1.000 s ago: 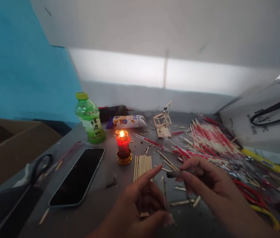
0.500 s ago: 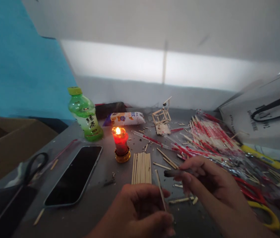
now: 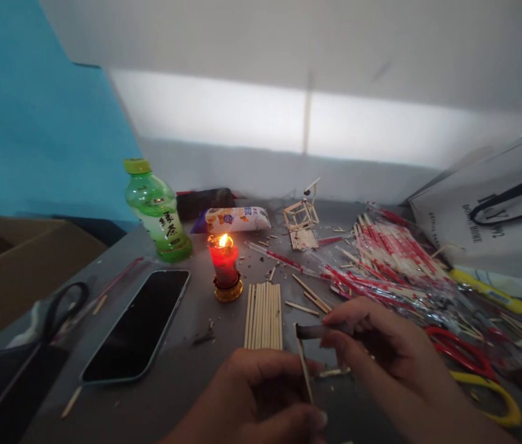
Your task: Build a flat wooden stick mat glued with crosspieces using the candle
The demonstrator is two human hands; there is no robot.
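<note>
My left hand (image 3: 265, 394) is closed around a thin wooden stick (image 3: 305, 364), which points upward and away. Between thumb and fingers my right hand (image 3: 381, 357) pinches a greyish glue stick (image 3: 312, 332) with a blackened end. That dark end is at the upper tip of the wooden stick and seems to touch it. Just beyond my left hand lies a flat row of wooden sticks (image 3: 263, 314) side by side. A lit red candle (image 3: 224, 265) in a gold-coloured base burns behind the row, to the left.
A phone (image 3: 138, 327) and a green tea bottle (image 3: 161, 216) are on the left. At the back are a snack packet (image 3: 237, 219) and a small stick frame (image 3: 301, 219). Packaged sticks (image 3: 390, 253), a yellow cutter (image 3: 489, 291) and red-and-yellow scissors (image 3: 489, 391) lie right.
My right hand has moved left, bringing the glue stick's dark end from beside the wooden stick to its upper tip. My left hand keeps its hold, almost in place.
</note>
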